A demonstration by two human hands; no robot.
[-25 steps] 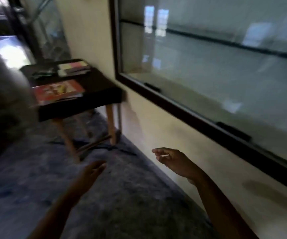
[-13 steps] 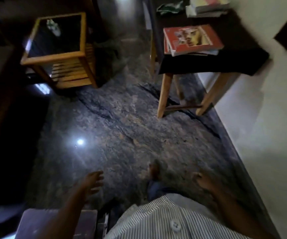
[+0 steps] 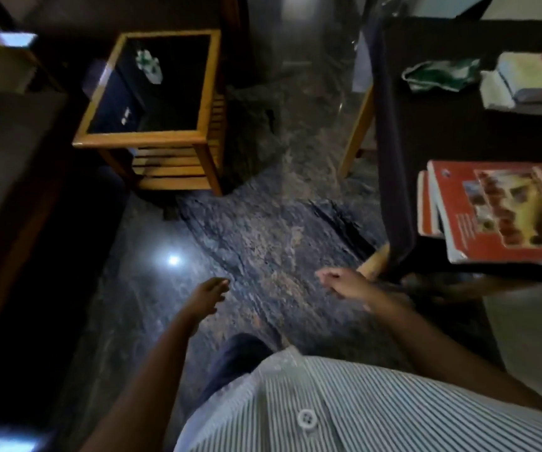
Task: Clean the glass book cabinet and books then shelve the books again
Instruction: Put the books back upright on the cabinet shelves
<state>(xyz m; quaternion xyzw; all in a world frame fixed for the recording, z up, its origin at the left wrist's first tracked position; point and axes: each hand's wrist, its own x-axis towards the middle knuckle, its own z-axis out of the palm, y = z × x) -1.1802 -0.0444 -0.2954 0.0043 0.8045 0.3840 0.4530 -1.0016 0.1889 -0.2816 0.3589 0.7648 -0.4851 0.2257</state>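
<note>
Head view: we are seeing the table [image 3: 442, 132] with red books [image 3: 504, 210] looming nearer than half a second ago; left hand [image 3: 207, 296] and right hand [image 3: 344, 283] are hanging loosely open, empty.

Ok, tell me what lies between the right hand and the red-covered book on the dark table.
Nothing visible blocks it. The right hand hangs empty, below the near corner of the dark cloth-covered table. The red-covered book lies on top of its stack, uncovered, beyond that edge, so the hand must rise over it.
</note>
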